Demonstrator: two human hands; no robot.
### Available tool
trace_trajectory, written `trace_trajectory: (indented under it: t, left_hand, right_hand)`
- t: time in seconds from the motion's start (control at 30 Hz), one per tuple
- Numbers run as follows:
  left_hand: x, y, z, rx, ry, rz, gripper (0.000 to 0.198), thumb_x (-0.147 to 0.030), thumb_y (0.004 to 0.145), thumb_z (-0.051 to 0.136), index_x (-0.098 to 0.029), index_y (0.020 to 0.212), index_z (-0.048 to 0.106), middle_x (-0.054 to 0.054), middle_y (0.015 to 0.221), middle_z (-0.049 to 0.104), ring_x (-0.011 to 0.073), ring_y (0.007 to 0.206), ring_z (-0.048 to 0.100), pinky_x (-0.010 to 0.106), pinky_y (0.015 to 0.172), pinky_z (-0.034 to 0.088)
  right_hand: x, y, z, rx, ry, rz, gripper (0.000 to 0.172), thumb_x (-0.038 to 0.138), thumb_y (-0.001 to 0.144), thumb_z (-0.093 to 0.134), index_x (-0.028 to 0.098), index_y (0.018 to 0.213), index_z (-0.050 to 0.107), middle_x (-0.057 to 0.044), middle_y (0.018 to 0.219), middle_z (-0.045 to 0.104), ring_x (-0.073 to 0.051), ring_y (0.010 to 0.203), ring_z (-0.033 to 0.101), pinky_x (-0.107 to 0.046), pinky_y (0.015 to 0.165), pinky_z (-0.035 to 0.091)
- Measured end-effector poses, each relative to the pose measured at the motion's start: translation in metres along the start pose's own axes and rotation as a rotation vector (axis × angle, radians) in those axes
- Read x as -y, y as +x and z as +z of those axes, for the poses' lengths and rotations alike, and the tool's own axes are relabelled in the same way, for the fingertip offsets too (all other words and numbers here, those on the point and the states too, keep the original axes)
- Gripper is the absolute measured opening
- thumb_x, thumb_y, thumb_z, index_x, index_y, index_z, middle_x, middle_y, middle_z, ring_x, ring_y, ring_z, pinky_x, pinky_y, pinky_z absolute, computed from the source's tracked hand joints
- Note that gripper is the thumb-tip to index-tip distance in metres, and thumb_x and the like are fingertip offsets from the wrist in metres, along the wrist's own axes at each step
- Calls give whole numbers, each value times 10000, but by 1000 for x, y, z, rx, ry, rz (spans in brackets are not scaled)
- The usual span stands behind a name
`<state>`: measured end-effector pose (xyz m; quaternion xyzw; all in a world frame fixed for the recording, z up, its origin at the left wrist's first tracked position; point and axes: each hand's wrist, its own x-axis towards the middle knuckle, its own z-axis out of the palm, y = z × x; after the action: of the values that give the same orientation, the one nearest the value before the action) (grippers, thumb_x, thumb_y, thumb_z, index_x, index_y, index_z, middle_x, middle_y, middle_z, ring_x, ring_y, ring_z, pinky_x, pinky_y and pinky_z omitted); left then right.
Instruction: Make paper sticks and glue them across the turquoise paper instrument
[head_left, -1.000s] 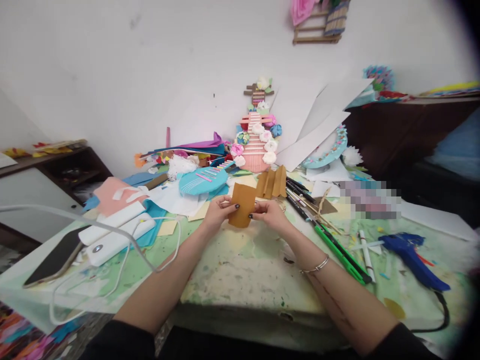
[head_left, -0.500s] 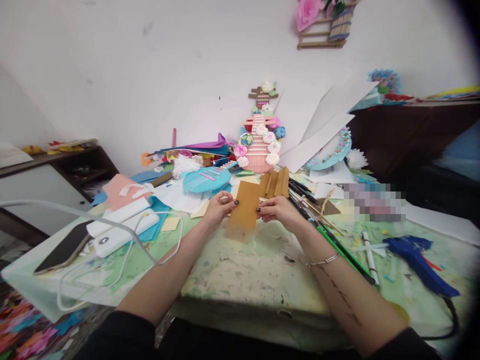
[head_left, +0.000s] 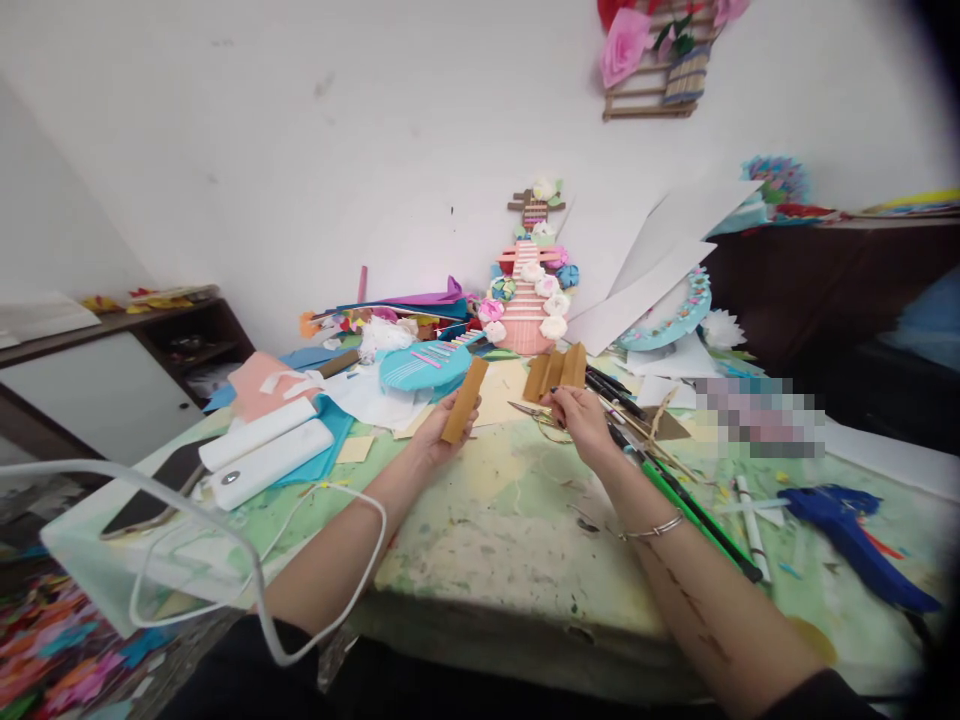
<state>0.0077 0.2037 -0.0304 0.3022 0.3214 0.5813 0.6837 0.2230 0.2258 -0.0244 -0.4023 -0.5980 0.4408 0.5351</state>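
Observation:
My left hand [head_left: 441,430] is closed on a narrow strip of brown paper [head_left: 466,400], tilted upright above the table. To its right, my right hand [head_left: 581,418] has curled fingers at a pair of scissors [head_left: 529,411]. The blades point left, and a gold-coloured handle loop shows below the fingers. Just behind that hand lie pleated pieces of brown paper [head_left: 559,366]. A sheet of cream paper [head_left: 501,385] lies flat between the two hands.
Pens [head_left: 604,380] lie right of my right hand. A blue glue gun [head_left: 859,545] is further right. A white cable [head_left: 247,545] loops over my left forearm. A blue paper instrument [head_left: 424,368] and a flower-covered pink one [head_left: 523,315] are behind.
The brown paper went from a wide sheet held in both hands to a narrow strip in my left hand. My right hand let go of it and moved to the scissors.

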Motion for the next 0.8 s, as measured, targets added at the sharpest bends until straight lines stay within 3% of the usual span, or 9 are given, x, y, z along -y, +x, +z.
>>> trace_trajectory:
  t: [0.2,0.33,0.37,0.43,0.5,0.57,0.67,0.73,0.8]
  left_hand:
    - [4,-5,4,77,22,-28,209,-40,699,596,-137,883,575,-23,643,533,24,413,429,108,324,309]
    - [7,-9,3,77,116,-57,214,-270,725,672,-158,899,616,15,666,591,84,504,536,171,402,404]
    - [7,-9,3,83,139,-55,254,-301,711,690,-163,913,623,20,693,611,91,529,557,178,431,426]
    - [7,-11,2,121,148,-43,317,-256,651,736,-163,935,629,24,745,638,91,562,583,173,475,447]
    - [7,-12,2,158,125,-51,378,-168,581,762,-157,935,632,23,754,646,78,554,586,154,481,444]
    - [8,-11,1,176,103,-77,398,-124,554,760,-151,931,637,21,735,646,63,520,574,134,455,425]
    - [11,-9,0,182,115,-126,355,-117,572,741,-143,915,651,23,698,640,47,470,541,123,418,397]
    - [14,-8,-1,189,165,-139,325,-138,596,723,-132,915,664,47,737,654,56,495,554,134,437,414]
    - [17,-6,-2,180,270,-73,289,-165,617,707,-118,901,678,85,791,671,77,529,571,162,467,439]
  right_hand:
    - [-5,-7,8,0,-132,-31,296,298,728,512,176,458,511,54,349,365,-72,352,308,-225,399,233]
    - [-9,-8,9,-13,-188,-49,381,349,762,512,172,424,529,26,345,412,-91,373,376,-236,446,331]
    - [-10,-7,9,-16,-191,-58,327,346,753,530,162,488,589,10,399,483,-103,418,430,-239,478,369]
    - [-13,-5,9,-14,-197,-91,200,292,698,593,158,802,700,-33,669,648,-132,583,533,-248,561,435]
    - [-13,-5,9,10,-207,-153,524,216,633,645,213,1156,613,-62,1026,645,-149,754,557,-258,628,469]
    - [-10,-6,9,60,-198,-229,700,189,620,665,272,1295,503,-69,1243,529,-152,845,543,-266,665,483]
    - [-2,-10,9,135,-170,-330,497,222,648,682,272,1140,638,-64,1274,501,-170,935,538,-273,707,470]
    - [2,-12,8,150,-194,-341,244,253,668,678,227,905,729,-71,1061,626,-182,895,555,-281,702,446]
    - [2,-11,7,152,-223,-276,149,292,676,669,192,765,734,-58,796,668,-173,754,563,-283,652,423]
